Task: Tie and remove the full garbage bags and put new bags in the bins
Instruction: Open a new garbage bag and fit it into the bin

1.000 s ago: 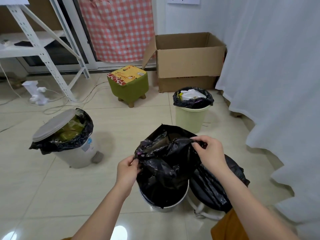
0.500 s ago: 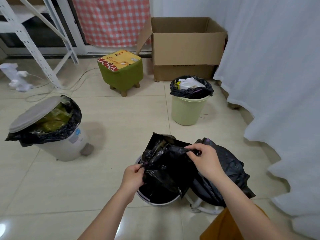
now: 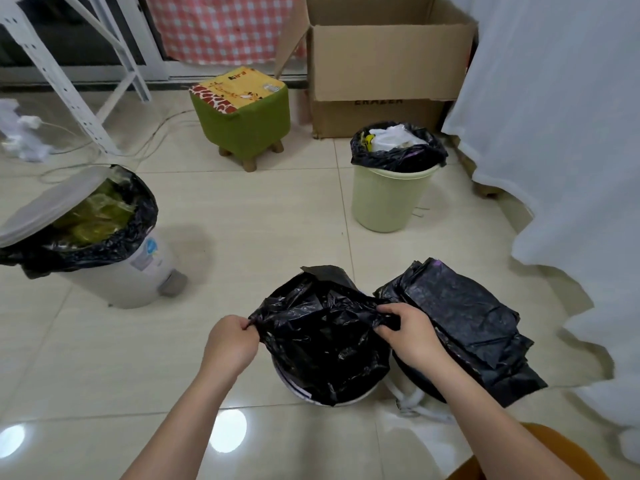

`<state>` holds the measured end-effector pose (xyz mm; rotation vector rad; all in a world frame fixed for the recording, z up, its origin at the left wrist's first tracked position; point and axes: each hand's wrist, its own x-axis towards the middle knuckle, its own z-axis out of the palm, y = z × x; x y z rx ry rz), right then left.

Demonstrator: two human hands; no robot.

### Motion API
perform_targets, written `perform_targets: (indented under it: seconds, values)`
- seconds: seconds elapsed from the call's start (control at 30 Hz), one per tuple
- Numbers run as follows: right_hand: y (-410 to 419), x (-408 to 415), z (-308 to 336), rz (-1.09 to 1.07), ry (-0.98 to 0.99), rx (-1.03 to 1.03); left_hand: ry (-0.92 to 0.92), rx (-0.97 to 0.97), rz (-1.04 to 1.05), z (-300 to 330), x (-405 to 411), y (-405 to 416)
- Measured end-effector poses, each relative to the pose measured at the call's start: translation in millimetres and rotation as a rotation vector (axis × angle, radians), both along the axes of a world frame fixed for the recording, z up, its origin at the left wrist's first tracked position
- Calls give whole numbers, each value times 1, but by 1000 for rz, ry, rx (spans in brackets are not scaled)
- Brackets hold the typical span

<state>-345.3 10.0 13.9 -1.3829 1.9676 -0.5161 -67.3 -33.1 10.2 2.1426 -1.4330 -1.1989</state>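
A black garbage bag [image 3: 322, 337] hangs into a small white bin [image 3: 332, 400] on the floor right in front of me. My left hand [image 3: 230, 344] pinches the bag's left edge. My right hand [image 3: 408, 336] grips its right edge, and the bag's mouth is stretched between them. To the right lies a black filled bag with a pile of folded black bags [image 3: 464, 320] on top. A pale green bin [image 3: 388, 199] with a black liner holds white rubbish. At the left a white pedal bin [image 3: 138, 271] with its lid up holds yellow-green waste in a black liner.
A green stool [image 3: 242, 112] and an open cardboard box [image 3: 384, 67] stand at the back. A white curtain [image 3: 568, 168] hangs along the right side. White rack legs [image 3: 69, 81] and cables lie at the back left. An orange object [image 3: 540, 455] sits by my right arm.
Both hands have lowered the bag onto the small bin and drawn apart, spreading its mouth wider. The view has tilted further down.
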Motion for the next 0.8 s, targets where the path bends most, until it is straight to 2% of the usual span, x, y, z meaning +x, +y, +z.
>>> perform_targets:
  seconds: [0.17, 0.23, 0.33, 0.43, 0.5, 0.57, 0.67, 0.8]
  values:
    - [-13, 0, -4, 49, 86, 110, -309, 70, -213, 6, 16, -3]
    - [-16, 0, -6, 84, 99, 163, -367, 81, -328, 7, 16, -2]
    - [-17, -2, -10, 116, 103, 196, -314, 28, -388, 6, 11, 1]
    - [-17, -5, -13, 105, 118, 172, -238, -256, -329, 10, -1, 3]
    - [-16, -5, -12, 103, 162, 146, -153, -449, -378, 15, -13, 3]
    - [-14, -2, -11, 104, 301, 114, -115, -496, -457, 18, -23, 3]
    - [-11, 9, -3, 160, 646, 58, -159, -434, -552, 12, -31, 5]
    - [-3, 29, 4, 161, 783, -138, -373, -229, -638, 7, -34, 2]
